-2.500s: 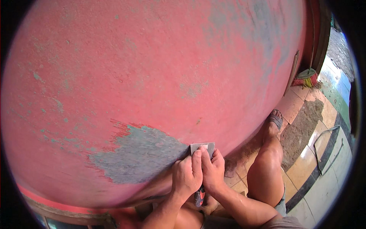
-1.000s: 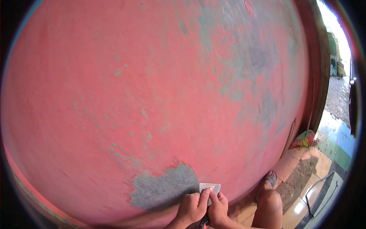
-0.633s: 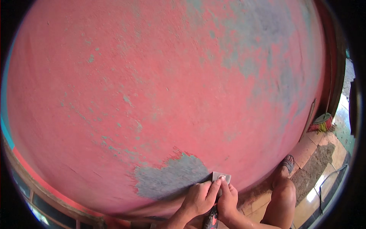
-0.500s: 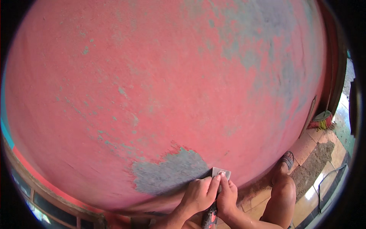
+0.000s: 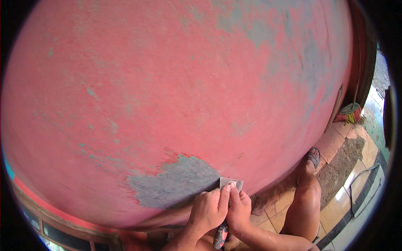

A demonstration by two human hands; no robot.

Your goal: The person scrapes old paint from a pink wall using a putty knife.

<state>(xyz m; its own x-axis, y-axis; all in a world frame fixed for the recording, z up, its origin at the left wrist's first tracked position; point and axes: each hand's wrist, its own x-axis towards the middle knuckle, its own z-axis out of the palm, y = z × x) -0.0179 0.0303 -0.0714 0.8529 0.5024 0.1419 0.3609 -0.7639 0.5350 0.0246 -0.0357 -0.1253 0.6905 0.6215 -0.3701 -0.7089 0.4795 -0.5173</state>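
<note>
Scraping is in progress: the left hand (image 5: 208,210) and right hand (image 5: 239,209) are both grasping a scraper (image 5: 230,184), pressing its blade on the red wall (image 5: 176,92) beside the bare patch (image 5: 173,184). Next probably needs a firm push under the paint edge.

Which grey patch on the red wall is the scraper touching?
The big low grey patch beside the scraper; the faded grey patches sit high up, far from both hands.

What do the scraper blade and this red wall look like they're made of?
Scraper blade: thin, flat, pale grey with a dull sheen, so probably metal.
Red wall: matt red paint, worn and flaking; the scraped patch shows rough grey beneath, likely cement plaster. Both hands, left hand and right hand, press the blade.
</note>
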